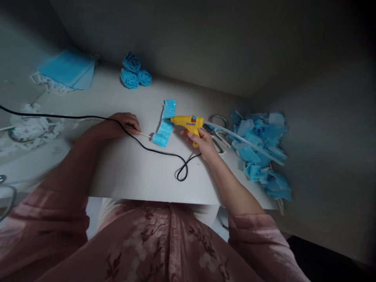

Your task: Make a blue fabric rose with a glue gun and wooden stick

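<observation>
My right hand (202, 141) is wrapped round the handle of a yellow glue gun (185, 122), a long clear glue stick (245, 140) sticking out of its back. The nozzle points left and meets or hovers just over a gathered blue strip (164, 128) lying on the table; contact is hard to tell. Between the closed fingers of my left hand (125, 122) is a thin wooden stick (144, 135), its far end at the strip's lower left corner. From the gun's handle a black cord (152, 150) loops and runs left across my left wrist.
Three blue rosettes (130, 78) sit at the back. Flat blue face masks (66, 70) are stacked at the back left, white scraps (33, 127) below them. Scissors (219, 139) and a tape roll (219, 120) lie right of the gun, beside piled blue pieces (260, 141). Walls enclose the table.
</observation>
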A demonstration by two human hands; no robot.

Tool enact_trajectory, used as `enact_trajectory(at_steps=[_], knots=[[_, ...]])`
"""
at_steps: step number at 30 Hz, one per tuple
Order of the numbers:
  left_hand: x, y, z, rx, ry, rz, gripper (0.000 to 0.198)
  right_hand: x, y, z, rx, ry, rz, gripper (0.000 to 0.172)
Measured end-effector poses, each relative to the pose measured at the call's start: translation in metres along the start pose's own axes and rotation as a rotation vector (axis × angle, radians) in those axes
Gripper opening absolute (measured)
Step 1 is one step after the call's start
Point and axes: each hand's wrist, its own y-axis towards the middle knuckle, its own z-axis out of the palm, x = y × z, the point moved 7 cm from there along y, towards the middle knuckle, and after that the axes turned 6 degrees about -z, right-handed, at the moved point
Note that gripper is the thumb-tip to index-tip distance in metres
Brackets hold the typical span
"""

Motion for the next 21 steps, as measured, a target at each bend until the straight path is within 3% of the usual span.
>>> enact_trajectory(at_steps=[14,21], knots=[[-0.003,0.002,-0.001,-0.008,-0.042,-0.024,0.044,0.002,-0.002,0.001,0.007,-0.030,0.005,0.041],[0.016,0.004,0.004,-0.030,-0.018,-0.027,0.037,0.002,-0.002,0.000,0.011,-0.034,0.020,0.039]])
